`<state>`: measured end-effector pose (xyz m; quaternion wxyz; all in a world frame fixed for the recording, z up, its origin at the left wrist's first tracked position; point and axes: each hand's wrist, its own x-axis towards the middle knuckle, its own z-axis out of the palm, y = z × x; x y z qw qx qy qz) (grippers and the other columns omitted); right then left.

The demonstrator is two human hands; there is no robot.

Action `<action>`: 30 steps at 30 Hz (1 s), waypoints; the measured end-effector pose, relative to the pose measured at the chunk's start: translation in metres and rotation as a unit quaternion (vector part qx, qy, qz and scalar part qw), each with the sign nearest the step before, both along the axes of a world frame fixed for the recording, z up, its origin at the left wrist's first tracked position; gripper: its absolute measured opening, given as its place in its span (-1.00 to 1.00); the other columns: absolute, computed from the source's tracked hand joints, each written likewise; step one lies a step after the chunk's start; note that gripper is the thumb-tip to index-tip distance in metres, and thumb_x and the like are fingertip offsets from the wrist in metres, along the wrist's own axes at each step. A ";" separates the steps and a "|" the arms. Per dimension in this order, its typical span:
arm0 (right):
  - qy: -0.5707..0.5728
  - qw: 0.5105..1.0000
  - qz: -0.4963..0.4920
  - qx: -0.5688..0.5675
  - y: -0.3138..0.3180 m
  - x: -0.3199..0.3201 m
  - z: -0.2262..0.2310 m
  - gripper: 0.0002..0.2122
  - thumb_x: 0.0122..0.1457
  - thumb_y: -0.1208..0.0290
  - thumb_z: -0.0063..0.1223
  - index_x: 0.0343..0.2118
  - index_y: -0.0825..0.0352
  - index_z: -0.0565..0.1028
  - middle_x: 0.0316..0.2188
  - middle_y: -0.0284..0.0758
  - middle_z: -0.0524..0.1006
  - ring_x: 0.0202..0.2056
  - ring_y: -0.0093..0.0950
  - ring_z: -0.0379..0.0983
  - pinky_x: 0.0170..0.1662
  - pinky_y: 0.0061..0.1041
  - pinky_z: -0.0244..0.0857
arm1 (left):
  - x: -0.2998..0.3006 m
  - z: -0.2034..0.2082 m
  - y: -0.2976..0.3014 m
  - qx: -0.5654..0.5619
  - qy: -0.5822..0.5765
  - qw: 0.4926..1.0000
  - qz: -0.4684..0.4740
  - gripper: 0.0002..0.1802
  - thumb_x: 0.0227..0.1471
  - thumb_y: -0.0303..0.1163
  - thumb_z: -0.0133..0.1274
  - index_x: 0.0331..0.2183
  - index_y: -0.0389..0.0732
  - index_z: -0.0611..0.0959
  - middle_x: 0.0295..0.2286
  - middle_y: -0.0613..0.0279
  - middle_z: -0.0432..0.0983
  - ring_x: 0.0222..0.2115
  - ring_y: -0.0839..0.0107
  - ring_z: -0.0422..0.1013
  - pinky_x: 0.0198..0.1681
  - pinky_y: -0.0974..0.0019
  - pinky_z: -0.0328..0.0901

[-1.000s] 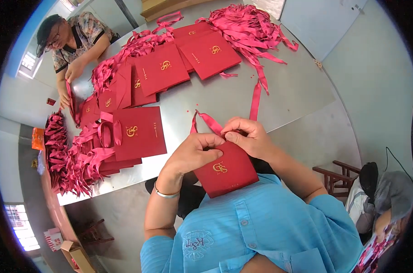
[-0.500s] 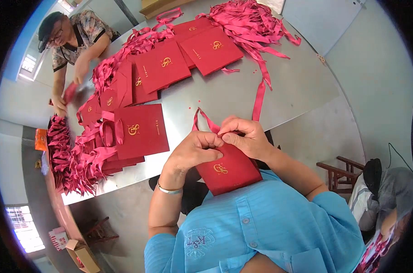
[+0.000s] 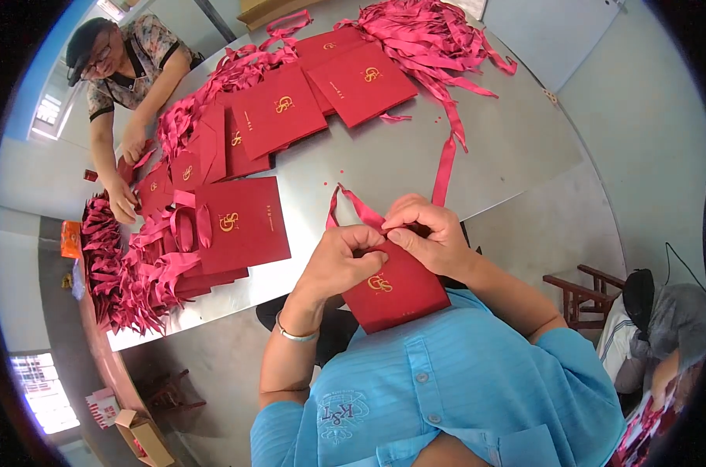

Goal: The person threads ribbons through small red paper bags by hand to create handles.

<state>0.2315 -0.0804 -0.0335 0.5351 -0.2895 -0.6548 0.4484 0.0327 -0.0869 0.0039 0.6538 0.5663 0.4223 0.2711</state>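
Note:
A small red paper bag (image 3: pixel 400 300) with a gold emblem rests against my blue shirt, tilted, its upper edge toward the table. My left hand (image 3: pixel 341 265) is closed at that edge, thumb against curled fingers. Beside it my right hand (image 3: pixel 427 237) pinches the pink-red ribbon (image 3: pixel 361 207) where it meets the bag. The ribbon loops beyond my hands onto the table edge. My fingers hide the exact spot where ribbon and bag join.
On the metal table (image 3: pixel 509 152) lie stacked red bags (image 3: pixel 248 222), more bags (image 3: pixel 283 109) and a ribbon heap (image 3: pixel 423 31). A co-worker (image 3: pixel 135 78) handles bags at the far left. A wooden stool (image 3: pixel 579 296) stands at the right.
My left hand has shifted slightly right along the bag's edge; my right hand stays pinched. The co-worker's hands have moved down among the bags at the table's left side.

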 end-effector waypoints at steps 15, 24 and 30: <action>-0.150 0.981 -0.062 0.104 -0.001 0.027 0.032 -0.88 0.01 0.64 0.20 -0.36 0.37 0.60 -0.34 -0.27 0.57 -0.33 -0.43 0.50 -0.30 -0.53 0.36 | -0.004 0.002 0.006 -0.020 -0.019 0.999 -0.022 -0.88 -0.09 -0.67 0.10 -0.40 -0.32 0.60 -0.50 0.47 0.45 -0.47 0.73 0.32 -0.42 0.57 0.21; -0.106 0.988 0.028 0.108 0.011 0.023 0.020 -0.89 0.01 0.62 0.22 -0.37 0.35 0.60 -0.37 -0.30 0.59 -0.29 -0.41 0.48 -0.20 -0.44 0.34 | -0.003 0.001 0.008 -0.061 -0.032 0.997 -0.021 -0.81 -0.09 -0.72 0.10 -0.34 -0.32 0.61 -0.46 0.45 0.49 -0.43 0.72 0.36 -0.37 0.58 0.26; -0.076 0.992 0.082 0.064 0.014 0.015 0.013 -0.91 0.02 0.57 0.25 -0.39 0.35 0.57 -0.43 -0.33 0.57 -0.34 -0.43 0.46 -0.18 -0.43 0.30 | -0.005 0.004 0.013 -0.095 -0.067 0.992 -0.051 -0.82 -0.10 -0.70 0.12 -0.35 -0.33 0.63 -0.47 0.44 0.51 -0.45 0.71 0.36 -0.38 0.55 0.27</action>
